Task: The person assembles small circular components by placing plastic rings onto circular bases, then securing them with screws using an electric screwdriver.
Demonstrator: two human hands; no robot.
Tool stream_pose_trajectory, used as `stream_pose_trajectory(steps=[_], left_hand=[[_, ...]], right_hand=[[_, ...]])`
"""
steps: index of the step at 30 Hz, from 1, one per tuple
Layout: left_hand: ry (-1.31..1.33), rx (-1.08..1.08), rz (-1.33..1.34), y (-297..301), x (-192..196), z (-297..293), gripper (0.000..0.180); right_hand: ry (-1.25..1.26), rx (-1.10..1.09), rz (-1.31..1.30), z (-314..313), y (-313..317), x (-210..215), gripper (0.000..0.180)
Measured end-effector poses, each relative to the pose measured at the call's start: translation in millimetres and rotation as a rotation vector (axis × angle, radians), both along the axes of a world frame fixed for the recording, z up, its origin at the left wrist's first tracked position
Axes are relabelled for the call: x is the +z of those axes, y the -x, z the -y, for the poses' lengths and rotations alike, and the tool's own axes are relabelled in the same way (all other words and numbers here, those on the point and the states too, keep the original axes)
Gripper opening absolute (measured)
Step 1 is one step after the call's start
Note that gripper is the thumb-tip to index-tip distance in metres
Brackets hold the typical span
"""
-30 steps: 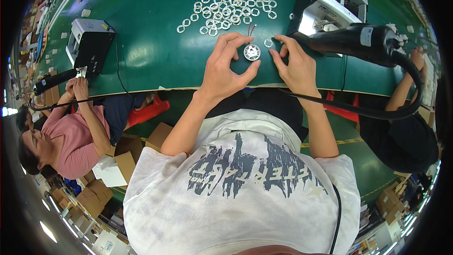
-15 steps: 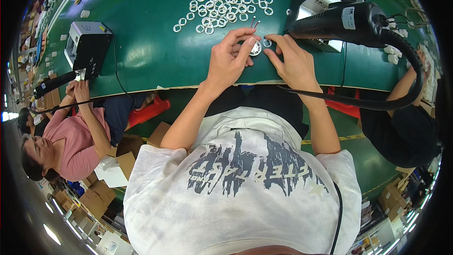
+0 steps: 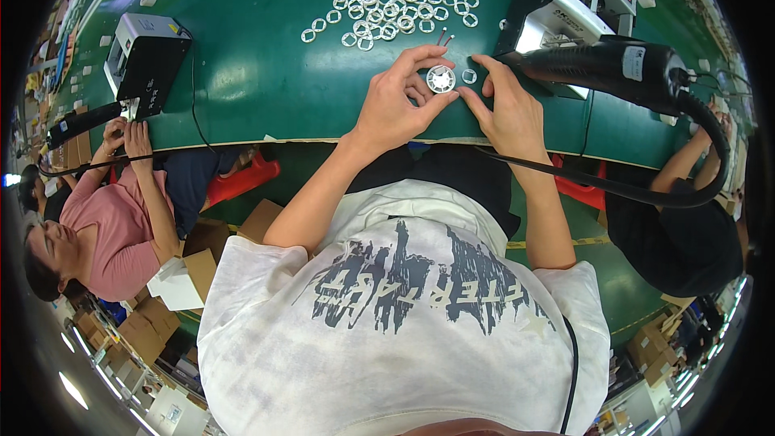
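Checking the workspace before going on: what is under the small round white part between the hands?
The round white part lies on the green tabletop, pinched by the left hand. The right hand rests beside it. The surface directly beneath the part is covered.

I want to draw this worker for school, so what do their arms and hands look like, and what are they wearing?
Both arms are bare from the short sleeves of a white T-shirt with a dark grey print on the front. The left hand and right hand wear no gloves, and no rings, watch or bracelets can be seen. A thin black cable runs down the shirt's right side.
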State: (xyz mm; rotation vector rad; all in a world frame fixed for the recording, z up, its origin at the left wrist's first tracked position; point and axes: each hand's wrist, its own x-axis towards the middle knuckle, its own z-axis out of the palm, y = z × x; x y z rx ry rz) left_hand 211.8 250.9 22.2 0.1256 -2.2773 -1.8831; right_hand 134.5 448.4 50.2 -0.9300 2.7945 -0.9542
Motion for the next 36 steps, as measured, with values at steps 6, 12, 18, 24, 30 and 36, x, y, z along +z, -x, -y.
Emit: stream_pose_trajectory(steps=[6,12,18,24,30,36], left_hand=[[-0.010,0.008,0.008,1,2,0,0.064],[0.006,0.021,0.007,-1,1,0,0.062],[-0.009,0.050,0.021,0,1,-2,0.059],[-0.028,0.064,0.007,1,1,-4,0.059],[-0.015,0.063,0.006,0,-7,-1,0.041],[0.008,0.053,-0.037,1,1,-3,0.031]], right_hand=[[0.094,0.001,0.092,0,1,-3,0.027],[0.225,0.126,0.099,25,5,25,0.025],[0.082,0.216,-0.006,39,12,28,0.022],[-0.031,0.190,0.072,36,7,35,0.026],[0.015,0.170,0.125,28,2,32,0.026],[0.141,0.140,0.423,10,0,24,0.038]])
